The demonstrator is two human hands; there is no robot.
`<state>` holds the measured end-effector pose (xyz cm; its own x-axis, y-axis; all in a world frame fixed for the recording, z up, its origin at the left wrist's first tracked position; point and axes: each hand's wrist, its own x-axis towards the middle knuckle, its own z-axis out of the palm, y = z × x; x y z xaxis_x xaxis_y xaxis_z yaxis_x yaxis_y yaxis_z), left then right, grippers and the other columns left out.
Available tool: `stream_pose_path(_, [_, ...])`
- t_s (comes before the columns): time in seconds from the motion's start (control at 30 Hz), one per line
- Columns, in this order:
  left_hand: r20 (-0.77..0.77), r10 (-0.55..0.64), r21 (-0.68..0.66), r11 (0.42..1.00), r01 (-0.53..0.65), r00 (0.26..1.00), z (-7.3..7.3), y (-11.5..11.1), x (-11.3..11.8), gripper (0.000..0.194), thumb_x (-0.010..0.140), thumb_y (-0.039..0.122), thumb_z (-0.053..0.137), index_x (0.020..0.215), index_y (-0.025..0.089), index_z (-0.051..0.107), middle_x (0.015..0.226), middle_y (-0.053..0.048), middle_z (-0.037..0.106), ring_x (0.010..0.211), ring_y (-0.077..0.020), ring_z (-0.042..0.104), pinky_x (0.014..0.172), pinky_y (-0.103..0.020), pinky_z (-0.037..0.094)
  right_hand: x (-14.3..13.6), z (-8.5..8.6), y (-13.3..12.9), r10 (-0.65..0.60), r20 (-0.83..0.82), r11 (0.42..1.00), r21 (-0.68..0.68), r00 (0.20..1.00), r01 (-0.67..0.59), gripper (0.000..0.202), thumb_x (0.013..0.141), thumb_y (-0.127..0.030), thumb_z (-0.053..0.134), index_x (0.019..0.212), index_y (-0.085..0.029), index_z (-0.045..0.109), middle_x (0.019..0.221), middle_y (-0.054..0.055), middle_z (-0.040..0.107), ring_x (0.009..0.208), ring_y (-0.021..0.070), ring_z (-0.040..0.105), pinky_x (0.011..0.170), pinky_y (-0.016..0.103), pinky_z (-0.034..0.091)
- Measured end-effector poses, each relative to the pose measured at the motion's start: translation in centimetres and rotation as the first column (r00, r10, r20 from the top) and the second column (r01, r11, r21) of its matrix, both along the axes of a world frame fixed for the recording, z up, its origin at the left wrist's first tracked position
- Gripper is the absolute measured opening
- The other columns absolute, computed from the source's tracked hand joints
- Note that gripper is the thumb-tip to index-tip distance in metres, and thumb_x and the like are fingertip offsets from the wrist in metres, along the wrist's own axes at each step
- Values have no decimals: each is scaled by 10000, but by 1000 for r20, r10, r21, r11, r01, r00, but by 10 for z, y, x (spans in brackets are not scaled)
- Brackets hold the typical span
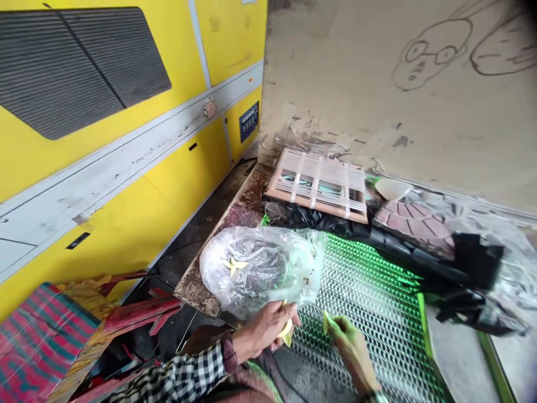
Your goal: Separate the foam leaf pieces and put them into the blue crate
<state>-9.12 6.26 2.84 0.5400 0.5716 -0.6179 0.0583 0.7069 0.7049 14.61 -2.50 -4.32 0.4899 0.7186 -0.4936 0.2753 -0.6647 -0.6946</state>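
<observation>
My left hand (271,329), in a black-and-white checked sleeve, is closed around a small yellow cut piece (286,332) just in front of the clear plastic bag. Between the fingertips of my right hand (348,341) a second small yellow piece (326,322) is pinched, over the perforated metal grid (369,296). The clear plastic bag (268,252) lies with its mouth spread wide at the grid's left. One pointed yellow piece (235,265) rests on or inside the bag; which of these I cannot tell.
Green light falls across the grid. Behind it are a slatted wooden frame wrapped with white strips (319,182), a pink segmented piece (415,226) and black plastic (419,268). A yellow machine (168,207) stands left, near a red-and-teal striped bundle (44,341). A drawn-on board (356,84) closes the back.
</observation>
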Motion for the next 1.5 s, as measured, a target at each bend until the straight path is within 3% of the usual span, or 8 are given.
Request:
stream_pose_path(0.17, [27, -8, -111, 994, 11, 1000, -5, -12, 26, 509, 854, 672, 639, 1009, 187, 624, 799, 11, 552, 519, -65, 425, 396, -186, 229, 9, 18, -1, -17, 246, 1000, 16, 969, 13, 421, 846, -641, 523, 880, -251, 679, 778, 62, 701, 638, 232, 599, 539, 317, 399])
stream_pose_path(0.33, [14, 43, 76, 996, -44, 999, -11, -26, 51, 524, 898, 662, 601, 1110, 182, 595, 809, 24, 515, 521, -62, 421, 413, -197, 302, -32, 44, -16, 71, -406, 986, 165, 911, -3, 551, 823, -768, 634, 845, -218, 646, 748, 40, 666, 621, 198, 606, 530, 288, 440])
stream_pose_path(0.47, [-4, 53, 134, 990, -52, 999, -16, -37, 68, 491, 921, 628, 587, 1132, 185, 594, 779, 37, 505, 505, -64, 409, 407, -200, 305, -50, 46, -27, 21, -510, 977, 194, 860, 91, 579, 760, -780, 719, 774, -212, 608, 665, 12, 608, 573, 171, 550, 522, 277, 436])
stream_pose_path(0.63, [-35, 183, 135, 975, -177, 983, -30, -47, 79, 578, 860, 682, 632, 1111, 163, 588, 818, 23, 553, 504, -61, 435, 375, -184, 305, -18, 21, -43, 81, -19, 968, 241, 996, -74, 514, 938, -729, 525, 874, -228, 622, 722, 28, 631, 616, 194, 548, 562, 291, 398])
stream_pose_path(0.77, [-3, 239, 70, 969, -239, 971, -37, -54, 84, 582, 808, 672, 705, 1064, 166, 578, 836, 19, 574, 538, -64, 472, 394, -173, 330, 17, -12, -53, 87, 554, 934, 243, 828, -260, 491, 1046, -604, 332, 917, -237, 630, 813, 82, 687, 665, 223, 590, 595, 318, 374])
stream_pose_path(1.07, [-34, 333, -157, 929, -334, 942, -41, -67, 92, 423, 860, 482, 689, 1121, 166, 588, 888, -12, 618, 651, -102, 577, 492, -201, 411, 35, -39, -76, 239, 746, 815, 193, 622, -546, 297, 1075, -318, 388, 999, -241, 665, 1043, 102, 748, 945, 276, 652, 849, 406, 448])
stream_pose_path(1.27, [62, 205, -33, 979, -203, 977, -45, -76, 101, 575, 845, 619, 676, 1175, 159, 574, 787, 23, 578, 539, -79, 471, 433, -198, 318, 15, 1, -68, 149, 141, 908, 372, 979, -192, 384, 1009, -567, 519, 1021, -224, 691, 983, 102, 728, 860, 265, 653, 775, 380, 496])
stream_pose_path(1.5, [-126, 48, 326, 945, -5, 991, -53, -70, 103, 426, 959, 565, 551, 1089, 164, 611, 615, 68, 484, 499, -98, 405, 495, -237, 323, -4, 24, -47, 57, -563, 965, 241, 824, 98, 527, 749, -660, 829, 971, -187, 763, 884, 67, 733, 734, 194, 622, 630, 286, 489])
